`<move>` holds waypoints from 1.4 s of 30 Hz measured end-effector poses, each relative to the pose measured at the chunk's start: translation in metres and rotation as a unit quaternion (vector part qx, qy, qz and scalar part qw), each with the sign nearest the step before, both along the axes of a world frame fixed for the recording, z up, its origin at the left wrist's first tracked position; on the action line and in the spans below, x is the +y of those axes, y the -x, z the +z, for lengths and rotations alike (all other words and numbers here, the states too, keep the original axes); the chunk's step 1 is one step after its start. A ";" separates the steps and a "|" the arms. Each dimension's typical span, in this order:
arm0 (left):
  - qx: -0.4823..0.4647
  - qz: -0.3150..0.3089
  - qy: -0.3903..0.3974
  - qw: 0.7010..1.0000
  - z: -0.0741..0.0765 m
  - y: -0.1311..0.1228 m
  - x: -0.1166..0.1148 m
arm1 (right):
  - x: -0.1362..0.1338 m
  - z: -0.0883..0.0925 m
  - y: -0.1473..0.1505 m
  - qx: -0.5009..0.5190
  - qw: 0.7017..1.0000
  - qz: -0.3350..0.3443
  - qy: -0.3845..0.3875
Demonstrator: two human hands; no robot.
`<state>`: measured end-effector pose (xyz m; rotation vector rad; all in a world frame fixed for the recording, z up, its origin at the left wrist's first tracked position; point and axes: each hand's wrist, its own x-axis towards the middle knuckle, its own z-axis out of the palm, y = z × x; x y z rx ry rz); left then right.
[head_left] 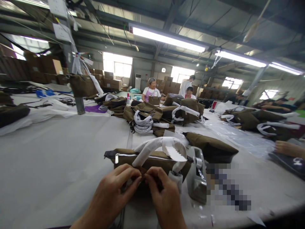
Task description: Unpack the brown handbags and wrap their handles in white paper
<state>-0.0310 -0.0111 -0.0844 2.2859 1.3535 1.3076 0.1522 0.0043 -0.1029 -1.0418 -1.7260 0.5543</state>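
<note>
An olive-brown handbag (157, 164) stands on the table in front of me, with a silver zipper (128, 155) along its top. Its handles (150, 149) are wrapped in white material and arch upward. My left hand (114, 190) is closed in a pinch at the bag's front, by the foot of a handle. Opposite it, my right hand (164, 195) pinches the same spot, fingertips almost touching the left ones. Between them shows a small brown part of the bag, mostly hidden by fingers. A grey tape dispenser (196, 187) stands just right of the bag.
Another olive bag (209, 144) lies behind the dispenser. Several bags with wrapped handles (143, 122) are piled farther back. A metal post (79, 105) rises at the left. Another person's hand (289, 149) rests at the right edge; co-workers (152, 92) are across the table.
</note>
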 end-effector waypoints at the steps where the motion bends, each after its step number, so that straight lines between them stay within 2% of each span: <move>1: -0.001 0.000 -0.005 1.000 0.000 -0.001 0.000 | 0.000 0.001 -0.001 0.023 0.999 0.009 0.025; 6: 0.004 0.003 -0.019 1.000 0.001 -0.002 0.000 | 0.003 0.003 -0.006 0.113 0.981 0.073 0.137; 9: 0.007 0.002 -0.019 1.000 0.002 -0.002 -0.001 | 0.004 0.000 -0.007 0.150 0.970 0.094 0.168; 19: 0.035 0.004 -0.010 0.999 -0.001 0.001 -0.001 | 0.002 -0.003 -0.005 0.133 0.985 0.063 0.095; 25: 0.034 0.004 0.000 0.999 -0.004 0.000 -0.001 | 0.004 -0.015 -0.007 0.138 0.983 0.072 0.095; 35: -0.007 0.000 -0.018 1.000 -0.007 -0.004 -0.004 | -0.005 -0.011 0.009 0.202 0.974 0.025 0.103; 42: -0.045 -0.003 -0.040 0.998 -0.012 -0.009 0.000 | -0.003 -0.017 0.010 0.186 0.976 0.050 0.104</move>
